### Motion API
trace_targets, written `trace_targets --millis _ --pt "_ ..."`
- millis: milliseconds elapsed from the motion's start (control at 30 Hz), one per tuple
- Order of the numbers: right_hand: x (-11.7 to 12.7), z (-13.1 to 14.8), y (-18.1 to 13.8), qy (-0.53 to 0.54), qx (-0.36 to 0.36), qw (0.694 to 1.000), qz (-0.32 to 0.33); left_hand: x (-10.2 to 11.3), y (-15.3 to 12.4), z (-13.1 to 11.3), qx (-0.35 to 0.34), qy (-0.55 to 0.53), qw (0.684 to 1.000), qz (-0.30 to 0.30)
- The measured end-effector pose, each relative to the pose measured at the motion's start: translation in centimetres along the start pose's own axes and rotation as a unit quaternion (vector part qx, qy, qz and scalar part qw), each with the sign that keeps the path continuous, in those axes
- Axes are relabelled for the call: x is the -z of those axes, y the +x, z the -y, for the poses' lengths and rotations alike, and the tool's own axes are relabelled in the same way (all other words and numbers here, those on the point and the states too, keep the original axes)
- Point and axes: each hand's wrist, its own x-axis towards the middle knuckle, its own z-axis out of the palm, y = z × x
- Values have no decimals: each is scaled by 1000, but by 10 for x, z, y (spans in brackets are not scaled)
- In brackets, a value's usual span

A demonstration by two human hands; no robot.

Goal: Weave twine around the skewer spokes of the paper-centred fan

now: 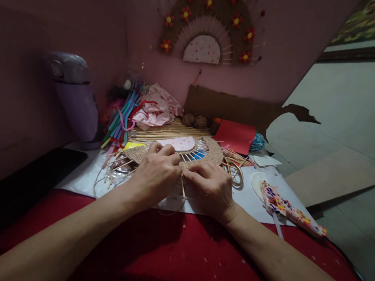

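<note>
A half-round craft piece [207,150] wrapped in jute twine, with thin wooden sticks radiating from it, lies on white paper [255,200]. My left hand [157,173] rests on its near edge with fingers curled down over the sticks. My right hand [207,187] is beside it, fingers pinched together around a thin wooden stick [183,188] that pokes out toward me between both hands. The thumbs almost touch. Part of the craft piece is hidden under my hands.
A finished half-round decoration [208,23] with red flowers hangs on the pink wall. Behind the work lie bundled sticks [164,133], coloured pipe cleaners [123,113], pink cloth [157,106], red paper [234,135], scissors [235,172]. A patterned roll [292,212] lies right, a purple appliance [75,98] left.
</note>
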Motion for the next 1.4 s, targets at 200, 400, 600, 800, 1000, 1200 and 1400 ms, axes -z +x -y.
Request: trace_targets --millis 200,400,600,800,1000,1200,1400 --pt "0 -1 0 -13 12 1000 0 1 0 -2 0 0 1000 -3" --pt "0 0 1 -19 14 1000 -2 1 0 -2 4 8 1000 -5" --pt "2 0 1 -22 7 1000 8 0 0 1 9 4 1000 11" --pt "2 1 2 -19 5 1000 7 0 -1 0 24 16 1000 11" --pt "2 1 2 -17 5 1000 11 1 -1 -1 31 23 999 6" --pt "3 1 2 -14 -1 1000 16 0 0 -1 34 21 999 9" --pt "2 1 1 -14 2 1000 8 -1 -1 0 18 19 1000 -7"
